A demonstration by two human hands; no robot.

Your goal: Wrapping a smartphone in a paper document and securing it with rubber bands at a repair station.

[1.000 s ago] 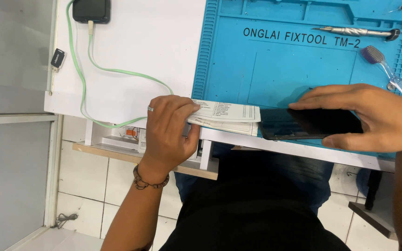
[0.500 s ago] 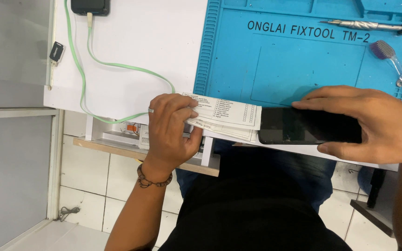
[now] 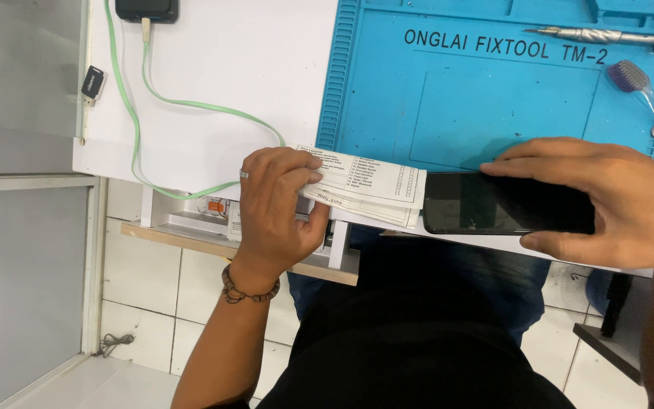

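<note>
My left hand (image 3: 275, 204) grips the left end of a folded white printed paper slip (image 3: 372, 185) at the front edge of the white table (image 3: 251, 68). A ring sits on one finger and a beaded bracelet on the wrist. My right hand (image 3: 615, 201) holds a black smartphone (image 3: 493, 203) by its long edges, screen up, lying flat at the table's front edge. The phone's left end almost touches the paper's right end. Both rest on the lower rim of a blue silicone work mat (image 3: 493, 98).
On the mat lie a metal screwdriver (image 3: 599, 35) at the top and a clear-handled brush (image 3: 649, 102) at the right. A green cable (image 3: 191, 106) runs from a black device (image 3: 147, 9) at the table's top left. A small black adapter (image 3: 93, 82) sits on the left edge. A wooden shelf (image 3: 191, 238) lies below.
The phone in my right hand has levelled out and settled flat at the table edge beside the paper. My left hand stays on the paper slip.
</note>
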